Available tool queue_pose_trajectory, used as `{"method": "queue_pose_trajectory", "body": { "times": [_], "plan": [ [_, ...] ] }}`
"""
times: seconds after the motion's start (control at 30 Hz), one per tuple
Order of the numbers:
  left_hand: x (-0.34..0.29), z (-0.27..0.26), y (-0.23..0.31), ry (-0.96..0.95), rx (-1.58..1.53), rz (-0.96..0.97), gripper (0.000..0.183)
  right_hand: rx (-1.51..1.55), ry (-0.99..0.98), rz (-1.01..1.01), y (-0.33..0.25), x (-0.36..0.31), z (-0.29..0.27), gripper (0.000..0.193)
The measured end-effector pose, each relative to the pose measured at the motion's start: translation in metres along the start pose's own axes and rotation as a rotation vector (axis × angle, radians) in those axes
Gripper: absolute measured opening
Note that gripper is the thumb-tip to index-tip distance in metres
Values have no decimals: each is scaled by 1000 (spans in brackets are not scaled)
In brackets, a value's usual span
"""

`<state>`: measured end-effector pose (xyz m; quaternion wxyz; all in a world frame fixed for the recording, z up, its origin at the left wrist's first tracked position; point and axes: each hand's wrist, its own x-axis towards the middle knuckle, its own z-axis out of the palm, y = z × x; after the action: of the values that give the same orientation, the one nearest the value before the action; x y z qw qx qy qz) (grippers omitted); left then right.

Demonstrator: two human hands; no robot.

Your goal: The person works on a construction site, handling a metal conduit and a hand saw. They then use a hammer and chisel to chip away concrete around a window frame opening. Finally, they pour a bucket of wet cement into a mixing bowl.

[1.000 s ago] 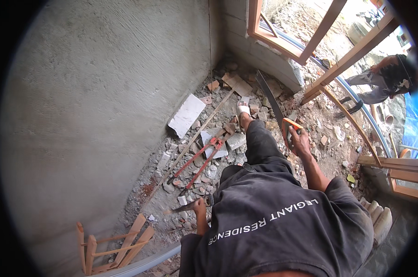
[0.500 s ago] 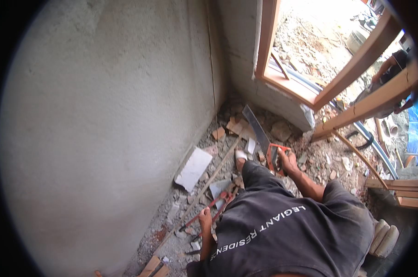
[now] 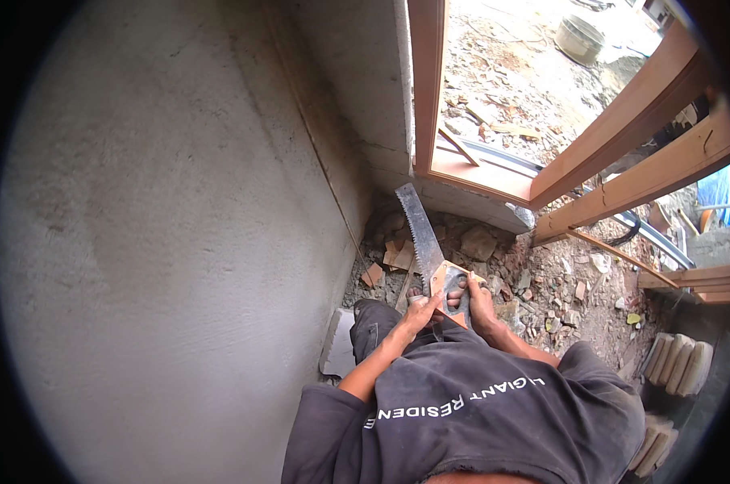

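Note:
A hand saw with a toothed metal blade and an orange handle is held in front of my body, its blade pointing away toward the wall corner. My right hand is closed around the right side of the handle, with fingers through its opening. My left hand grips the handle's left side, near the base of the blade. The blade's far end hangs over the rubble, just short of the low wall.
A tall grey plastered wall rises on my left. Ahead to the right stands a wooden frame with thick slanting timbers. Broken bricks and rubble cover the ground. A white block lies by the wall; stacked bags sit at right.
My left hand has left a red-handled tool, which no longer shows, and moved up to the saw's handle. The saw has shifted left and nearer upright. The view has turned.

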<state>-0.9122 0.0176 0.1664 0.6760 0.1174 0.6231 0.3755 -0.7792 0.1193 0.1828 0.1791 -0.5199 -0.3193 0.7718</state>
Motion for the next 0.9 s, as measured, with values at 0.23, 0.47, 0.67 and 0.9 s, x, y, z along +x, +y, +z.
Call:
{"method": "queue_pose_trajectory", "body": {
  "times": [0.23,0.47,0.67,0.9],
  "plan": [
    [6,-19,6,165,-325,229,35,-28,-42,66,28,7,26,54],
    [13,-60,3,244,-26,281,31,-211,68,344,40,-3,58,65],
    [17,-95,9,306,342,259,32,-288,107,170,80,49,71,32],
    [27,-125,24,385,631,218,41,-369,64,-44,86,80,125,25]
  ]
}}
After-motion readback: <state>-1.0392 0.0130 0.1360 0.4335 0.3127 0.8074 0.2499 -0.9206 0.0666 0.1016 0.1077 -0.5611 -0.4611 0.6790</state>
